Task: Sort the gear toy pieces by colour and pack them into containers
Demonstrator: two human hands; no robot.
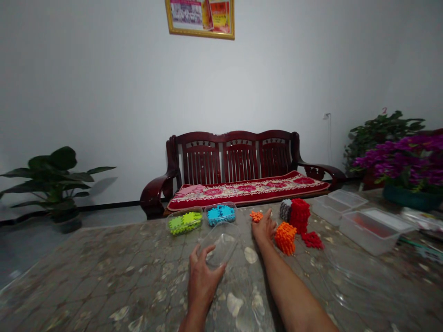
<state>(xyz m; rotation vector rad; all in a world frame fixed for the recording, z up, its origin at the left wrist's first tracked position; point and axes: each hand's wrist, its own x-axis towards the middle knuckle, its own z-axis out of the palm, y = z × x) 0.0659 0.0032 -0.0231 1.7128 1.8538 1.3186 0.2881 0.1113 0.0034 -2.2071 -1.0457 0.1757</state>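
My left hand (203, 277) grips the near end of a clear plastic container (223, 244), thumb on one side and fingers on the other. It is tilted, and nothing shows inside it. Further right, my right hand (265, 229) is closed around a small bunch of orange interlocking plastic pieces (256, 216), low over the table; the hand partly covers them. Beside that wrist stands a stack of orange pieces (285, 238). Behind it are a taller red stack (300, 216) and a grey stack (285, 210). Loose red pieces (312, 240) lie to the right.
Clear boxes of green pieces (186, 222) and blue pieces (220, 215) stand at the table's far edge. To the right are translucent boxes (370, 235), clear lids (360, 281) and purple flowers (411, 159). A wooden bench (238, 157) stands beyond the patterned tablecloth (138, 272).
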